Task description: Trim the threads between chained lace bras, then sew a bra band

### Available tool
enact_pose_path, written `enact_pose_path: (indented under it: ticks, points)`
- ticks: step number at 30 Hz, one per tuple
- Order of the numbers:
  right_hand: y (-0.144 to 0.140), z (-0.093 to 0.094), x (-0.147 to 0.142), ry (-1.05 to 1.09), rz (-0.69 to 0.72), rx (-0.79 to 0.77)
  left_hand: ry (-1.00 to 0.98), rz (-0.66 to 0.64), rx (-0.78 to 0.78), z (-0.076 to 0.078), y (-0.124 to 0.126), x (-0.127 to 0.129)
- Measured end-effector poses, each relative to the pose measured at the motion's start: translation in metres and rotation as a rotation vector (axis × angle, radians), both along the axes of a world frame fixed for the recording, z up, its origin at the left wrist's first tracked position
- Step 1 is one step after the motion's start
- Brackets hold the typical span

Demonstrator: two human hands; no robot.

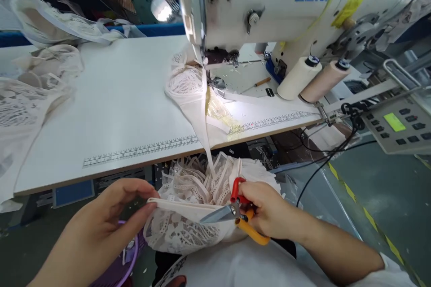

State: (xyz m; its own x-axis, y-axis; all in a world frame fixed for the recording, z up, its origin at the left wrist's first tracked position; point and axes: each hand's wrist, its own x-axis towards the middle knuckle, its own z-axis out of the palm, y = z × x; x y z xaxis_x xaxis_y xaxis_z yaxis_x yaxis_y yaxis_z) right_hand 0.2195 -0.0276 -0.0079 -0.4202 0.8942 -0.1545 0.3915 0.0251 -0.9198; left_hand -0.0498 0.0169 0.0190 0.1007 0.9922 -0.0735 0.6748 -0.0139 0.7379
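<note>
White tabletop (128, 98) fills the middle of the view, with a printed ruler strip (144, 149) along its near edge. Nearest the camera, below that edge, the left hand (101, 228) pinches the end of a pale band on a lace garment (182, 219) between thumb and forefinger; the other fingers are tucked under and hard to make out. The right hand (269, 215) is curled around small snips (235, 215) with red and orange handles, the blades just beside the band, whether touching it I cannot tell. More lace pieces (202, 175) bunch up behind the hands, their lower part hidden. A purple basket (124, 264) shows only as a rim under the left wrist. Farther off, a strip of fabric (204, 112) runs up over the table edge to another lace piece under the needle of the white sewing machine (286, 4), whose top is cut off. Two thread cones (310, 78) lie beside it, a control panel (400, 125) at right, and a heap of sheer fabric (30, 94) at far left.
</note>
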Motion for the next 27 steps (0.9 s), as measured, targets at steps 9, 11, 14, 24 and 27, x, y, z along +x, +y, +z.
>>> enact_pose_path:
  ticks: [9,11,14,24,27]
  points:
    - [-0.012,-0.004,0.005,-0.042,0.01,-0.162,-0.394,-0.089,0.304,-0.016,-0.014,0.06]
    - [-0.01,0.001,0.015,-0.116,-0.036,-0.086,-0.366,-0.157,0.425,-0.02,-0.017,0.072]
    - [-0.004,0.009,0.023,-0.107,-0.191,0.043,-0.318,-0.269,0.521,-0.025,-0.02,0.085]
    - [0.021,0.015,-0.006,0.21,-0.223,0.184,-0.227,-0.34,0.537,-0.032,-0.022,0.099]
    - [0.023,0.014,-0.008,0.221,-0.234,0.197,-0.269,-0.298,0.403,-0.03,-0.021,0.096]
